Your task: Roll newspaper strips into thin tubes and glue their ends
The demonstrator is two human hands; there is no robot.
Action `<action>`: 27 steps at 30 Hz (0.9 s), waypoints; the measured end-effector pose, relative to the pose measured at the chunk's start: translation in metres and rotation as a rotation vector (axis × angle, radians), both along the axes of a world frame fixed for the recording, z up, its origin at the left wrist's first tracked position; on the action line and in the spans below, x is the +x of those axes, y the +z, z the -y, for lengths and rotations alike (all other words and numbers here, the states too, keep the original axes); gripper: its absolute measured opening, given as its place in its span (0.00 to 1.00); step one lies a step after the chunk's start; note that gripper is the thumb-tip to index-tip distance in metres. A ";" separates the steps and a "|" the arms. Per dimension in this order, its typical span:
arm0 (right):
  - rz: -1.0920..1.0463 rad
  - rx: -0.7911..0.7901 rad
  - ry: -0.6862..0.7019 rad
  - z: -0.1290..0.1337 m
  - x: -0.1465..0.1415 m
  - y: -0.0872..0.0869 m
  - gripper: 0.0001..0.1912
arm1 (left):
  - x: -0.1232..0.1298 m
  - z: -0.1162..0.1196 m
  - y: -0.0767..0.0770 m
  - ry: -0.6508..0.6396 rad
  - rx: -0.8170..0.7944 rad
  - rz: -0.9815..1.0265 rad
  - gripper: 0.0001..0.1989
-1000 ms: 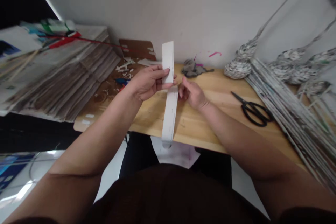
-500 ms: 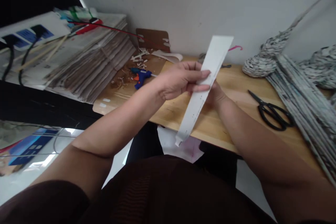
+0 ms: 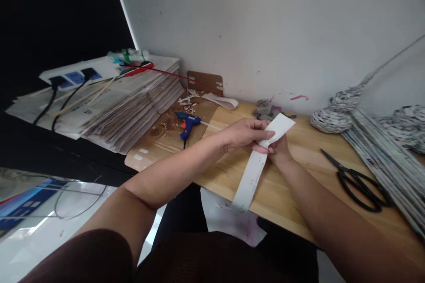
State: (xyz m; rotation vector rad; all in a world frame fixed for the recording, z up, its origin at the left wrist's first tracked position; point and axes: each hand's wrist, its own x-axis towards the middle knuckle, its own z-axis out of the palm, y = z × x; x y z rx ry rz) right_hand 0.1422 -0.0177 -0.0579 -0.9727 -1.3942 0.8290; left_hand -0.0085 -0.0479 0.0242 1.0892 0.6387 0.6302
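Observation:
A long white paper strip (image 3: 251,181) slants over the front of the wooden table, bent at the point where I grip it. My left hand (image 3: 247,133) pinches it near its upper part, thumb on top and fingers around the edge. Behind the strip, my right hand (image 3: 280,148) holds it from the right side, its fingers mostly hidden. The strip's lower end hangs at the table's front edge.
Black scissors (image 3: 357,181) lie at the right beside rolled paper sticks (image 3: 388,163). A blue glue gun (image 3: 190,126) rests on cardboard at the left, near a newspaper stack (image 3: 133,106) bearing a power strip (image 3: 76,74). Woven pieces (image 3: 332,119) stand behind.
The view has tilted up, so the table sits lower in the picture. The strip was straight and is now bent at my hands.

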 end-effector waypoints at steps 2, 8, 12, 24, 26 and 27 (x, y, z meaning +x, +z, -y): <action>0.008 -0.014 0.058 0.004 -0.001 0.002 0.20 | -0.001 -0.009 0.002 0.024 0.007 -0.020 0.03; -0.166 -0.199 -0.039 0.004 0.003 0.013 0.16 | 0.005 -0.030 -0.009 0.158 -0.023 -0.100 0.07; -0.270 -0.301 -0.001 0.001 0.011 0.022 0.20 | 0.002 -0.036 -0.032 0.212 -0.040 -0.099 0.09; -0.056 -0.275 0.198 0.002 0.021 0.033 0.20 | 0.001 -0.038 -0.045 0.291 -0.016 -0.088 0.14; -0.026 -0.268 0.169 0.003 0.019 0.036 0.20 | 0.001 -0.039 -0.047 0.266 0.000 -0.079 0.15; -0.021 -0.273 0.155 0.004 0.017 0.037 0.20 | 0.001 -0.039 -0.049 0.260 0.005 -0.066 0.15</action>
